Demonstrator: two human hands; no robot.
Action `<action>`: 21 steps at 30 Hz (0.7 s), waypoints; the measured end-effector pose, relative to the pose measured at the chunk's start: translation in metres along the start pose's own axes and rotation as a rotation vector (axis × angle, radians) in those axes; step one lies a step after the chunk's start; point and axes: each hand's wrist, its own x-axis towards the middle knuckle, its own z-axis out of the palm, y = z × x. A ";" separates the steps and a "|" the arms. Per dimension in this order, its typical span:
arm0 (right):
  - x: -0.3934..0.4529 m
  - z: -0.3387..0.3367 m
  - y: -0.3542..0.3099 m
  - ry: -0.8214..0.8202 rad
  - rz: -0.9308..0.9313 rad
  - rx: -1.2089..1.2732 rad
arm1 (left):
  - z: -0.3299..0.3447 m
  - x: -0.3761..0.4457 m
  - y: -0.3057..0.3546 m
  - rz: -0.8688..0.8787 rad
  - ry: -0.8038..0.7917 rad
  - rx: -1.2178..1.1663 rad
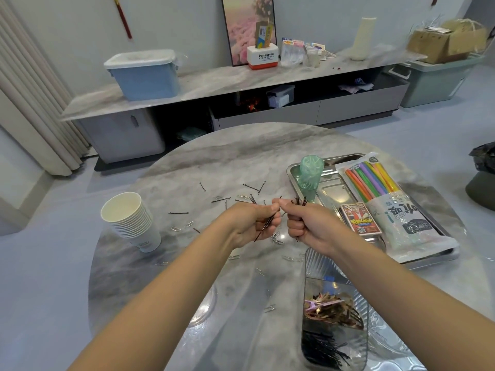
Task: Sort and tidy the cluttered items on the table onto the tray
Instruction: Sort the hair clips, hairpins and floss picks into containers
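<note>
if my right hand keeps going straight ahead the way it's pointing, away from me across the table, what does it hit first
Most likely the green plastic cup standing at the near corner of the metal tray. It sits just beyond the right hand and its bundle of hairpins, though depth is hard to judge here.

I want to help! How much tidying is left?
Done: the straws, card pack and green cup sit on the tray. In hand: left hand and right hand hold hairpins. Left: hairpins, paper clips and paper cups on the table.

The marble table [203,159] bears a tray [292,170], paper cups [131,220], scattered hairpins [178,213].
</note>
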 end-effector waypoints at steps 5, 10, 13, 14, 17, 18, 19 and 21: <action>0.001 0.001 0.001 0.031 0.012 0.030 | 0.008 0.001 -0.003 -0.027 0.043 -0.127; 0.004 0.003 0.004 0.119 -0.035 0.111 | 0.013 0.001 -0.003 -0.074 0.050 -0.318; 0.006 0.002 0.006 0.165 -0.057 0.127 | 0.011 0.000 -0.002 -0.072 0.079 -0.406; 0.007 0.001 0.007 0.174 -0.063 0.123 | 0.011 -0.001 -0.002 -0.073 0.087 -0.414; 0.007 0.000 0.007 0.176 -0.069 0.120 | 0.014 -0.002 -0.001 -0.088 0.082 -0.414; 0.007 0.000 0.007 0.183 -0.062 0.123 | 0.014 -0.003 0.000 -0.098 0.075 -0.412; 0.008 0.000 0.007 0.199 -0.050 0.133 | 0.014 -0.003 0.000 -0.111 0.067 -0.405; 0.008 -0.001 0.005 0.254 -0.012 0.185 | 0.013 -0.005 0.002 -0.131 0.058 -0.369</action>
